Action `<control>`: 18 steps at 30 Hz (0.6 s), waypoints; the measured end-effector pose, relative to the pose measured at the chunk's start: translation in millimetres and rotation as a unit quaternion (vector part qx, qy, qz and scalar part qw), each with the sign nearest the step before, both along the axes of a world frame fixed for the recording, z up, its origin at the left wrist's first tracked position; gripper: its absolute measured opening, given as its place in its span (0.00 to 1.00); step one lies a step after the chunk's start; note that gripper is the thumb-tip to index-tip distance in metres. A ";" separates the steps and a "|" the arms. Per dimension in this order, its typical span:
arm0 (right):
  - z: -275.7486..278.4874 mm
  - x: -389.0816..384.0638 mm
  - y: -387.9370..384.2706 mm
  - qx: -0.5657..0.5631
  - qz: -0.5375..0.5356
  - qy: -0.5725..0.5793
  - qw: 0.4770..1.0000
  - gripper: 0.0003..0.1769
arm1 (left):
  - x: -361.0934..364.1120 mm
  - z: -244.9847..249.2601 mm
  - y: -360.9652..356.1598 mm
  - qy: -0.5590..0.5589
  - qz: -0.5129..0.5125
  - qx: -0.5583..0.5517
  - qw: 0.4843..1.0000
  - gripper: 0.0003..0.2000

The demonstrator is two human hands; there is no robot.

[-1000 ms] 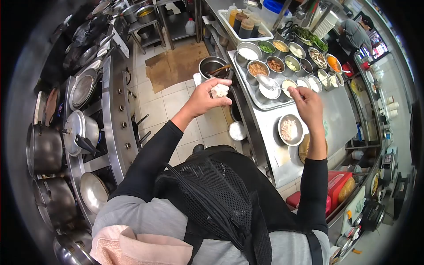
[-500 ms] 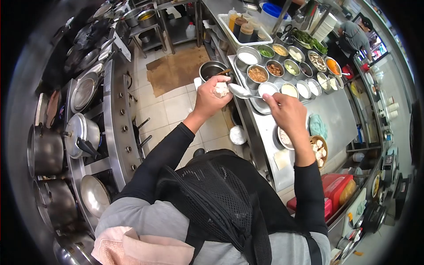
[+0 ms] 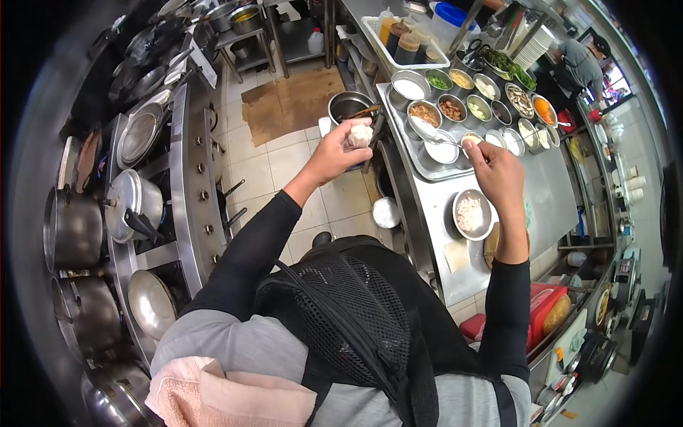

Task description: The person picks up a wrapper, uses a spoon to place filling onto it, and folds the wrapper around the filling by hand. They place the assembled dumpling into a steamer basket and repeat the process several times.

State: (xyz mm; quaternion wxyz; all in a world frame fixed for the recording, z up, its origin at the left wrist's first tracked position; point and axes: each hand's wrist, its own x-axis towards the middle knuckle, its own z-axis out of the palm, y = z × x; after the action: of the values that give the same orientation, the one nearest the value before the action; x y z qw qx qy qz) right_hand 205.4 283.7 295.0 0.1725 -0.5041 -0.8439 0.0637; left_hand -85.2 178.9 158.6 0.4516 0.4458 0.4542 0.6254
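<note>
Out over the gap beside the counter, my left hand (image 3: 333, 155) is curled around a small whitish dumpling (image 3: 361, 135), its pale top showing between thumb and fingers. My right hand (image 3: 499, 178) pinches the handle of a metal spoon (image 3: 425, 129). The spoon's bowl hovers over the containers near the tray's left edge, apart from the dumpling. Below my right hand, a metal bowl (image 3: 486, 229) holds pale, chunky filling. A round wooden basket (image 3: 491, 248) is mostly hidden behind my right wrist. A pale square sheet (image 3: 457, 255) lies near the bowl.
Several metal containers of ingredients stand in a tray (image 3: 420, 168) on the steel counter (image 3: 435, 206). A white bin (image 3: 371, 32) holds sauce bottles. On the left, a stove carries a pressure cooker (image 3: 135, 203) and pans. A co-worker (image 3: 583, 62) stands far right.
The spoon has moved away from the dumpling to the right, over the containers. My right hand has shifted right and slightly down, uncovering the filling bowl and covering the basket.
</note>
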 end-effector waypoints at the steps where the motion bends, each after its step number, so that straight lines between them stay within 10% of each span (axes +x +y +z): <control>1: -4.0 1.8 1.5 0.000 -0.002 0.001 1.000 0.30 | -3.9 2.0 -3.1 0.010 -0.036 -0.032 0.999 0.29; 6: -14.7 -7.8 -4.8 -0.010 0.046 0.025 0.999 0.27 | -4.2 4.7 11.3 0.200 0.052 0.101 0.973 0.23; 12: -10.2 -45.7 -10.2 0.261 0.214 0.013 0.941 0.21 | 17.1 7.4 20.1 0.078 -0.014 0.039 0.996 0.12; 18: 3.3 -36.8 12.0 0.178 0.213 0.038 0.960 0.20 | 15.5 -5.3 22.1 0.149 0.016 0.035 0.988 0.11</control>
State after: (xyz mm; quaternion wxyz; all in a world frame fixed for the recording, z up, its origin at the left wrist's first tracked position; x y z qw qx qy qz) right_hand 168.7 295.7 298.3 0.2738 -0.2712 -0.9222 -0.0330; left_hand -69.7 201.0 153.3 0.3527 0.5427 0.5011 0.5744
